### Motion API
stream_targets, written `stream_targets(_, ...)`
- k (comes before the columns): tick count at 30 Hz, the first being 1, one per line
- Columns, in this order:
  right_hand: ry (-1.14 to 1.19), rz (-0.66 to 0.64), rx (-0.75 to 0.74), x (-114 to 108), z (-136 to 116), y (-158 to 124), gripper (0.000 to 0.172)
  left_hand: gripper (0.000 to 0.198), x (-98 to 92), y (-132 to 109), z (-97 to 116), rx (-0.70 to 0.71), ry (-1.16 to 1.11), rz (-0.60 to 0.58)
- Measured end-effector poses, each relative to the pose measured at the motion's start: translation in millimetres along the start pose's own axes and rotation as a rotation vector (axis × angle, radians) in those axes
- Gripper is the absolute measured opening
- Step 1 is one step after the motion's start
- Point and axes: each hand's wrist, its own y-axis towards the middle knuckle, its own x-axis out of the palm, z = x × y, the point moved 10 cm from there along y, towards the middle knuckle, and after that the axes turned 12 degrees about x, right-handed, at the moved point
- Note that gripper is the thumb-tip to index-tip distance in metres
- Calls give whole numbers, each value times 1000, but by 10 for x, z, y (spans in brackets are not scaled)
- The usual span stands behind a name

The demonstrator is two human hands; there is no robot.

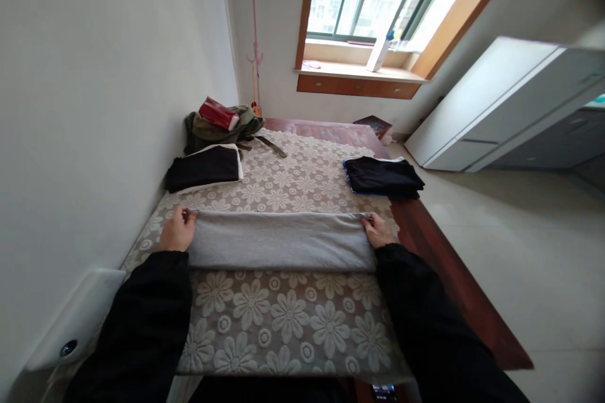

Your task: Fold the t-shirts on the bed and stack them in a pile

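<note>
in the head view, the long, light-grey, folded fabric strip [283,242] stretches between the hands, over the flower-patterned lace cloth [265,327] on the red-brown wooden desk [454,277]; whether it rests fully flat is unclear. the left hand [178,230] pinches its far left corner, the right hand [379,231] its far right corner. uneven pulling could skew the strip or slide its layers apart, and a loosened pinch could let an edge sag into creases. its underside and inner layers are hidden. the bottom edge cuts off the black fabric sleeves [146,308] and a dark, lit-screened device [384,392].
</note>
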Motion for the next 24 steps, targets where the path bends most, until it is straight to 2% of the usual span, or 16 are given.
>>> stream_targets(3, -64, 23, 5, -29, 70, 0, 13, 37, 40, 21, -58, 8, 42, -41)
stream_targets(5, -95, 19, -2, -129, 87, -36, 19, 42, -27, 2, -40, 66, 64, -35)
stream_targets(7, -188, 64, -62, -225, -34, -142, 37, 48, -82, -87, 140, 213, 91, 5)
stream_targets(9, -305, 156, -212, -175, -370, -386, 55, 53, 19, -303, 506, 418, 96, 6)
stream_targets(11, -368, 195, -433, 172, -854, -795, 58, 53, 352, -631, 974, 612, 65, -109)
stream_targets(13, -375, 56, -640, 826, -1304, -1280, 51, 55, 776, -990, 1431, 764, 94, -247)
stream_targets(15, -465, -29, -690, 1452, -1561, -1645, 52, 58, 1117, -1244, 1742, 839, 172, -303)
stream_targets(17, -544, -65, -669, 1875, -1655, -1846, 58, 60, 1324, -1348, 1860, 838, 272, -299)
stream_targets(18, -571, -75, -647, 1999, -1655, -1889, 60, 61, 1384, -1368, 1872, 832, 308, -294)
stream_targets(20, -592, -86, -611, 2113, -1617, -1907, 62, 62, 1445, -1381, 1855, 827, 343, -287)
stream_targets(24, -596, -76, -593, 2135, -1576, -1859, 62, 63, 1460, -1382, 1850, 826, 345, -267)
